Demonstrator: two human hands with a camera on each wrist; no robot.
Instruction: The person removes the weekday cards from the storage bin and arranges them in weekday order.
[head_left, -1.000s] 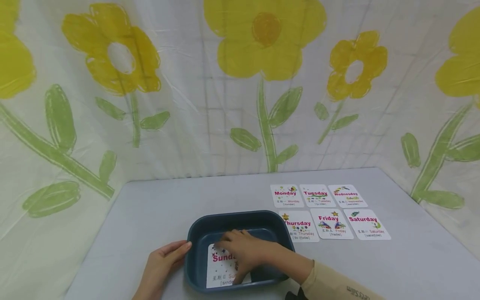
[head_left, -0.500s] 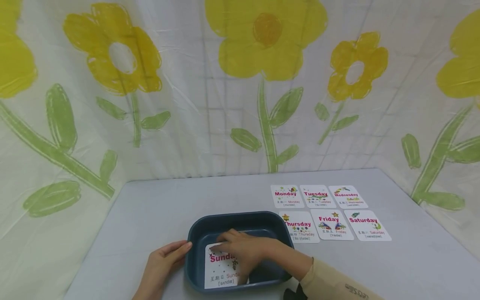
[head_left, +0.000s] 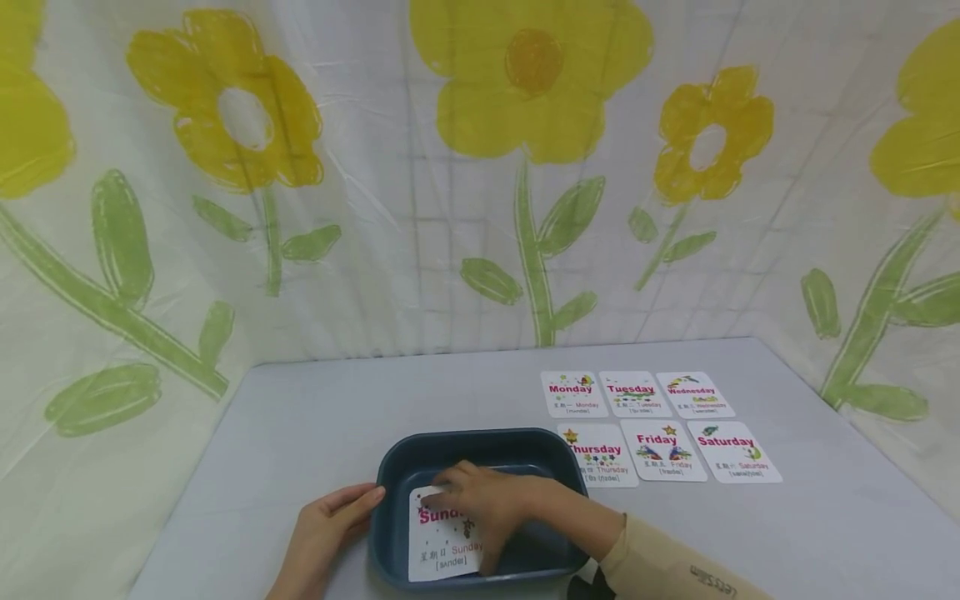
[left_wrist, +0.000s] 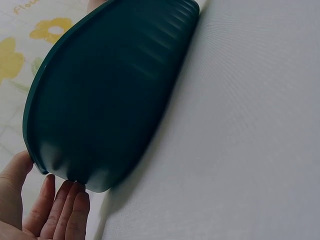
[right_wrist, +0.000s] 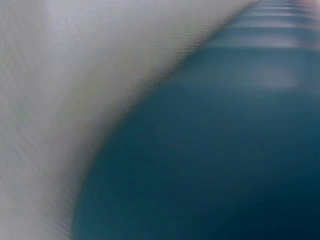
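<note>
A dark blue-green plastic basin stands at the front of the table. My left hand holds its left end, thumb at the rim and fingers against the outer wall, as the left wrist view of the basin also shows. Inside, my right hand reaches over a white Sunday card and grips it, fingers near its top edge and thumb by its lower right corner. Part of the card is hidden under that hand. The right wrist view is filled mostly by the basin's outer side.
Right of the basin, two rows of day cards lie flat: Monday, Tuesday and Wednesday behind, Thursday, Friday and Saturday in front. The basin's rim overlaps Thursday's left edge in view. A flowered curtain hangs behind the table.
The Sunday card has shifted slightly left inside the basin, and its right side now tilts up a little. The left hand keeps its place on the basin.
</note>
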